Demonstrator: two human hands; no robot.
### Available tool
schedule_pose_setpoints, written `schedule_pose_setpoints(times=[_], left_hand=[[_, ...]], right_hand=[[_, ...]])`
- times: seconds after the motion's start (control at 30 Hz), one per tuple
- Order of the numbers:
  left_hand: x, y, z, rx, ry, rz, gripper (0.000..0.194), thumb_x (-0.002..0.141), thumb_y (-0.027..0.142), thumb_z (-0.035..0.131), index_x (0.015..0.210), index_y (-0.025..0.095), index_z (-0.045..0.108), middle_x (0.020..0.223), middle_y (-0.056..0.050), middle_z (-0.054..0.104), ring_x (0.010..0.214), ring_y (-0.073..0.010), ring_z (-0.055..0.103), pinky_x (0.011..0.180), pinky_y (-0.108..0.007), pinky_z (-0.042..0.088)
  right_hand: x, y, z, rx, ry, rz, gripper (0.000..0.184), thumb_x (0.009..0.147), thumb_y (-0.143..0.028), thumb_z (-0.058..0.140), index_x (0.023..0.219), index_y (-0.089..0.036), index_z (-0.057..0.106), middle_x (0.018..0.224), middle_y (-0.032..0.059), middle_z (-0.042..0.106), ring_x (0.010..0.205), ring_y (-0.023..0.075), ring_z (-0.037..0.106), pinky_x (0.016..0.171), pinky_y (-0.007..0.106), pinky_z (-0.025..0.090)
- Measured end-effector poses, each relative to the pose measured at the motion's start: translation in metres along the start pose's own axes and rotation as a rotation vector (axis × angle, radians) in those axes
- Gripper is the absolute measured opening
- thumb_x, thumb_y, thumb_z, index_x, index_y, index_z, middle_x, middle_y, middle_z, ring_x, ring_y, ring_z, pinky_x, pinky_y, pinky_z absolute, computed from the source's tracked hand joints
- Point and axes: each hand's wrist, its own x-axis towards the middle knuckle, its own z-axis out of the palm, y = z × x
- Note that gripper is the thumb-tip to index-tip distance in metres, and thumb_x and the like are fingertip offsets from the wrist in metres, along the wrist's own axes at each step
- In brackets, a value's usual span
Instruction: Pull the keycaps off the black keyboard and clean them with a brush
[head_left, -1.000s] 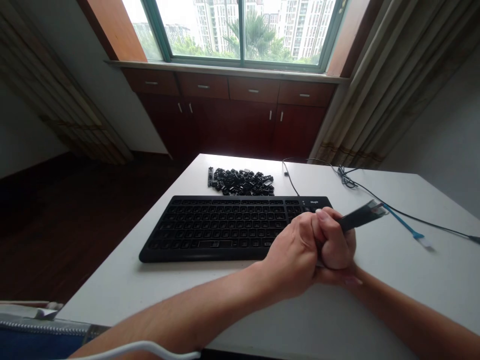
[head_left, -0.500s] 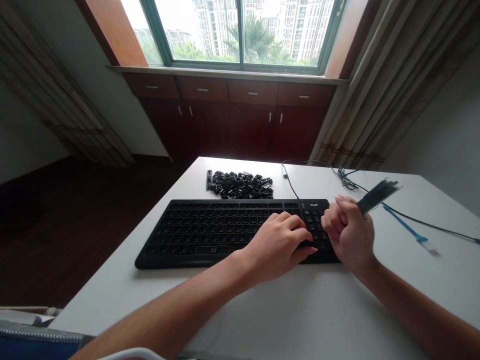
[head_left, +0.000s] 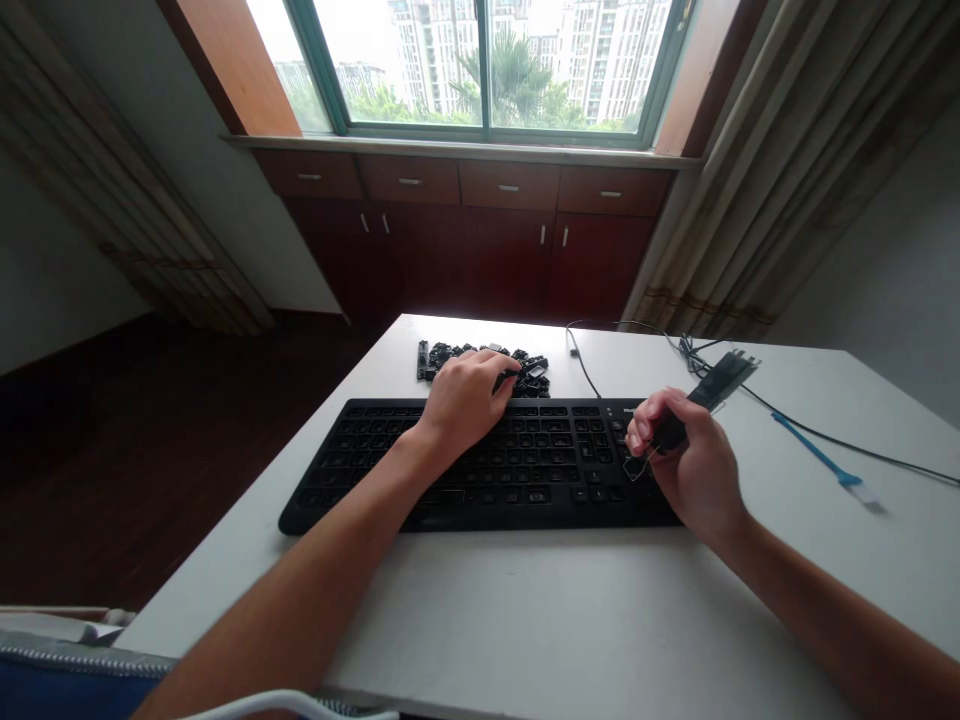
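Note:
My left hand [head_left: 466,398] reaches across the keyboard to the pile of loose black keycaps [head_left: 536,370]. Its thumb and forefinger close around a dark keycap [head_left: 508,376], partly hidden by the fingers. The black keyboard [head_left: 495,515] lies flat, with most of its key positions bare of caps. Over its right end, my right hand [head_left: 694,455] is wrapped around a black keycap puller [head_left: 716,385]. A thin wire loop sticks out below the fist near the number pad, and the other end points up to the right.
A blue-handled small brush [head_left: 817,450] lies right of my right hand on the white table [head_left: 525,610]. Behind it runs a coiled black cable [head_left: 694,355]. The table's left edge drops to a dark floor; a window and cabinets stand beyond.
My left hand has moved from the number pad left and away to the keycap pile. My right hand has turned a little, bringing the puller's wire loop into view.

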Motion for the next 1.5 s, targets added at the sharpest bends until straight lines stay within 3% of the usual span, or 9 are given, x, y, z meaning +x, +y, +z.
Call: schedule_pose_setpoints(times=[0.1, 0.2, 0.43, 0.63, 0.83, 1.03, 1.2, 1.3, 1.5], left_hand=[[0.000, -0.008, 0.000, 0.011, -0.014, -0.058, 0.021, 0.097, 0.025, 0.060, 0.113, 0.019, 0.071, 0.113, -0.008, 0.075, 0.105, -0.0279, 0.068, 0.094, -0.048, 0.054], [-0.001, -0.001, -0.001, 0.002, -0.022, -0.035, 0.024, 0.100, 0.031, 0.057, 0.113, 0.018, 0.070, 0.117, -0.009, 0.073, 0.107, -0.0275, 0.066, 0.095, -0.048, 0.053], [-0.013, 0.045, 0.002, -0.104, -0.061, 0.183, 0.027, 0.103, 0.039, 0.052, 0.108, 0.018, 0.069, 0.113, -0.008, 0.071, 0.100, -0.0234, 0.065, 0.089, -0.042, 0.052], [-0.027, 0.073, 0.007, -0.190, -0.168, 0.217, 0.025, 0.104, 0.030, 0.045, 0.109, 0.018, 0.067, 0.109, -0.007, 0.071, 0.098, -0.0229, 0.064, 0.088, -0.042, 0.051], [-0.031, 0.080, 0.004, -0.234, -0.202, 0.313, 0.023, 0.100, 0.030, 0.050, 0.115, 0.018, 0.064, 0.115, -0.008, 0.071, 0.102, -0.0239, 0.064, 0.090, -0.043, 0.051], [-0.035, 0.085, 0.005, -0.239, -0.161, 0.395, 0.037, 0.096, 0.035, 0.061, 0.128, 0.016, 0.056, 0.118, -0.010, 0.071, 0.101, -0.0246, 0.065, 0.087, -0.042, 0.053], [-0.037, 0.085, 0.008, -0.190, -0.164, 0.387, 0.020, 0.096, 0.035, 0.065, 0.109, 0.020, 0.066, 0.110, -0.006, 0.072, 0.095, -0.0221, 0.065, 0.084, -0.039, 0.052], [-0.037, 0.084, 0.010, -0.198, -0.144, 0.373, 0.019, 0.095, 0.037, 0.067, 0.104, 0.020, 0.067, 0.107, -0.006, 0.073, 0.092, -0.0216, 0.066, 0.083, -0.038, 0.053], [-0.034, 0.084, 0.011, -0.237, -0.132, 0.315, 0.014, 0.094, 0.033, 0.068, 0.098, 0.020, 0.067, 0.103, -0.005, 0.072, 0.088, -0.0204, 0.065, 0.081, -0.037, 0.054]], right_hand=[[0.001, -0.001, 0.001, 0.006, 0.021, 0.010, 0.029, 0.091, -0.035, 0.059, 0.067, -0.019, 0.061, 0.063, -0.0006, 0.053, 0.058, 0.0138, 0.053, 0.055, 0.026, 0.044], [0.001, -0.001, 0.001, 0.011, 0.042, 0.023, 0.028, 0.091, -0.036, 0.059, 0.068, -0.020, 0.062, 0.064, -0.0003, 0.052, 0.059, 0.0140, 0.052, 0.053, 0.025, 0.042], [0.006, -0.002, -0.007, 0.019, 0.068, -0.003, 0.031, 0.090, -0.042, 0.057, 0.069, -0.020, 0.064, 0.071, 0.0012, 0.055, 0.061, 0.0143, 0.052, 0.050, 0.025, 0.042], [0.011, 0.001, -0.014, 0.001, 0.071, 0.014, 0.037, 0.092, -0.046, 0.059, 0.067, -0.020, 0.063, 0.068, 0.0010, 0.055, 0.055, 0.0122, 0.046, 0.045, 0.024, 0.037], [0.009, 0.007, -0.016, -0.132, 0.073, -0.004, 0.043, 0.095, -0.055, 0.057, 0.070, -0.020, 0.061, 0.069, 0.0004, 0.057, 0.052, 0.0113, 0.048, 0.043, 0.024, 0.035], [0.004, 0.005, -0.012, -0.319, 0.016, -0.072, 0.045, 0.098, -0.055, 0.053, 0.070, -0.019, 0.057, 0.069, -0.0002, 0.057, 0.051, 0.0101, 0.047, 0.046, 0.024, 0.038], [-0.002, 0.005, -0.011, -0.430, -0.103, -0.175, 0.044, 0.101, -0.048, 0.053, 0.069, -0.018, 0.058, 0.069, 0.0002, 0.056, 0.056, 0.0102, 0.050, 0.052, 0.025, 0.042], [-0.003, 0.006, -0.011, -0.417, -0.151, -0.159, 0.036, 0.100, -0.046, 0.055, 0.077, -0.019, 0.058, 0.069, -0.0002, 0.060, 0.054, 0.0106, 0.052, 0.051, 0.025, 0.043], [0.002, 0.006, -0.010, -0.258, -0.089, -0.091, 0.025, 0.097, -0.046, 0.060, 0.092, -0.023, 0.052, 0.070, -0.0024, 0.065, 0.052, 0.0127, 0.056, 0.048, 0.026, 0.048]])
